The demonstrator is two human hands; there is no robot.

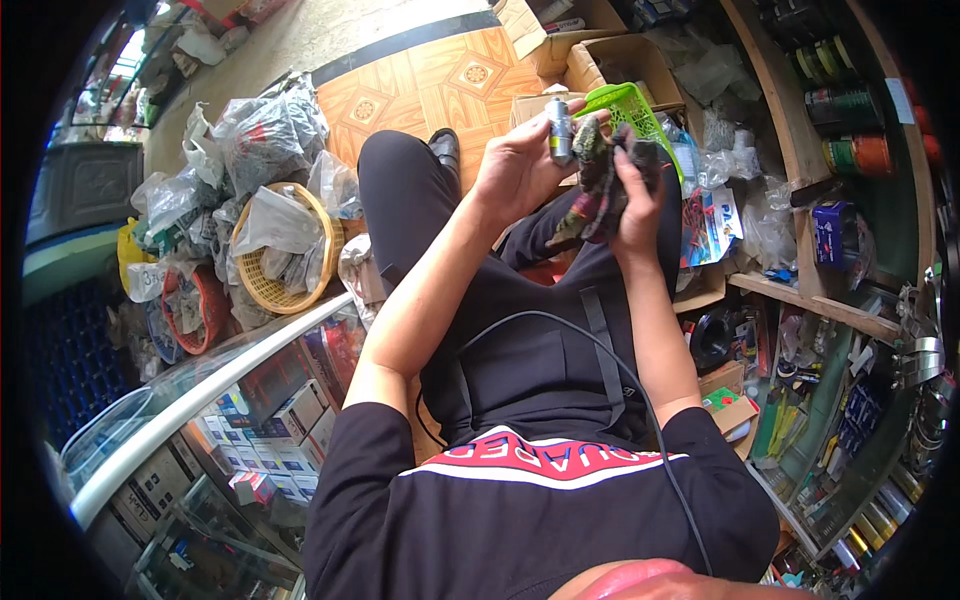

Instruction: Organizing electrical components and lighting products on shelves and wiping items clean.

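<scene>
My left hand (516, 166) holds a short silver metal cylinder (559, 133), upright between the thumb and fingers. It has a narrower top and a yellowish patch low on its side; its exact kind is unclear. In my right hand (637, 206) is a crumpled dark rag (600, 184) with green and reddish patches, stained and bunched up. The rag hangs close beside the cylinder, and I cannot tell whether they touch. Both hands are above my lap, and a bright green plastic basket (626, 105) stands behind them, partly hidden.
Cardboard boxes (626, 64) stand beyond the basket. Plastic bags (262, 142) and a yellow basket (326, 259) crowd the left, above a glass display case (225, 367) holding small boxes. Wooden-framed shelves (817, 304) with tools and cans line the right. A black cable (600, 345) crosses my front.
</scene>
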